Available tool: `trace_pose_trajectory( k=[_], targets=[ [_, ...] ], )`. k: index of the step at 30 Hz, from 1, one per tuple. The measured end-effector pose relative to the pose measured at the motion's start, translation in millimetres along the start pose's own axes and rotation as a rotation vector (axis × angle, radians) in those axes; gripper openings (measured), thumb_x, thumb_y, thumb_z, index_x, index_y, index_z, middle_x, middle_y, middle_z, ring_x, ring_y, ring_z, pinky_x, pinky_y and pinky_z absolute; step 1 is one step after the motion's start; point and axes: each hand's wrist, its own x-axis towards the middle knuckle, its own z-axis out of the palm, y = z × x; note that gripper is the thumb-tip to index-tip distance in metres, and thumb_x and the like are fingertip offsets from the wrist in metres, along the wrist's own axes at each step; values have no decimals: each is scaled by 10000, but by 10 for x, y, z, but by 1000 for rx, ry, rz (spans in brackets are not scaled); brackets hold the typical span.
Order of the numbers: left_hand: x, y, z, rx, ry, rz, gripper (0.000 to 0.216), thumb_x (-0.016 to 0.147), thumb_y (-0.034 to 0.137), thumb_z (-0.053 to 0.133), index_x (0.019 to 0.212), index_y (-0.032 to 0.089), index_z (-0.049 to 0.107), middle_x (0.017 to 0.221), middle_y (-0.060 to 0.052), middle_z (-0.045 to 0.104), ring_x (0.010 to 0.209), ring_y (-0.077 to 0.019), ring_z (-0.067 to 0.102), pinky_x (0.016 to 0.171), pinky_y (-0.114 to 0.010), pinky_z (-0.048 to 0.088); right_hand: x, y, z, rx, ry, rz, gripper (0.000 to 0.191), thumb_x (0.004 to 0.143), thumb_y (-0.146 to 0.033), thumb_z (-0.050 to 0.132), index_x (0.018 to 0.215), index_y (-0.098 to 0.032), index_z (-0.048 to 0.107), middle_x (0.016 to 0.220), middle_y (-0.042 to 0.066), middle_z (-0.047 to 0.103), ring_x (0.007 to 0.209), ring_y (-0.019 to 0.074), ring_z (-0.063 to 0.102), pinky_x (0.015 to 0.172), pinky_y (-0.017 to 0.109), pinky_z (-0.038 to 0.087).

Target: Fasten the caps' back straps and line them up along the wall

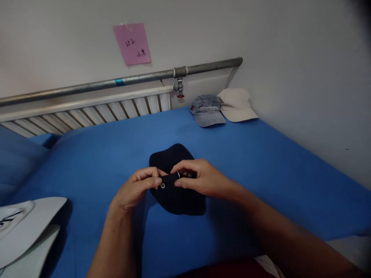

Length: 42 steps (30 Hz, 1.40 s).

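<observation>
A black cap (179,202) lies on the blue-covered surface, its back strap (169,178) stretched between my two hands. My left hand (142,183) pinches the strap's left part between thumb and fingers. At the strap's right, my right hand (199,175) closes thumb and fingers about a thin silver buckle (178,175). A small metal eyelet (162,185) shows just below the strap, near my left fingertips. My right fingers partly hide the strap's far end.
A grey-blue cap (207,110) and a beige cap (236,104) sit side by side at the back by the wall. White caps (34,216) lie at the left front. A radiator (116,110) and a metal pipe (145,76) run along the wall under a pink note (132,44).
</observation>
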Motion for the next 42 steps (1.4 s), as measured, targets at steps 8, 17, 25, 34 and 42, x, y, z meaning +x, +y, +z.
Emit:
trace_pose_trajectory(
  k=[8,17,25,34,42],
  targets=[
    [8,19,47,-58,20,14,233,806,233,644,606,153,556,793,-10,683,739,-114,566,696,-237,388,26,54,-16,115,-24,32,219,718,-178,694,936,-195,677,637,-62,519,605,75,470,580,217,384],
    [-5,13,34,-77,-2,15,219,770,241,684,604,149,574,889,-52,722,790,-163,607,733,-282,423,34,39,-66,298,-114,61,225,731,-156,639,953,-187,664,774,-17,629,696,101,588,617,231,486],
    [-4,14,41,-94,42,4,178,731,193,720,597,145,614,870,-27,722,739,-126,609,693,-242,436,9,2,-77,128,-181,91,234,770,-318,686,945,-166,649,715,-24,605,594,77,568,564,210,478],
    [-45,59,-17,55,-3,-75,137,718,216,731,622,149,660,947,-59,712,823,-163,603,728,-273,433,27,35,-83,103,-198,133,254,785,-411,674,786,-160,632,585,-57,508,478,44,448,433,168,346],
    [-26,60,-4,67,7,-66,134,734,171,702,616,142,646,928,-46,711,794,-139,592,719,-260,427,48,60,-56,148,-187,205,292,766,-444,680,767,-162,607,563,-69,474,448,41,418,395,165,320]
  ],
)
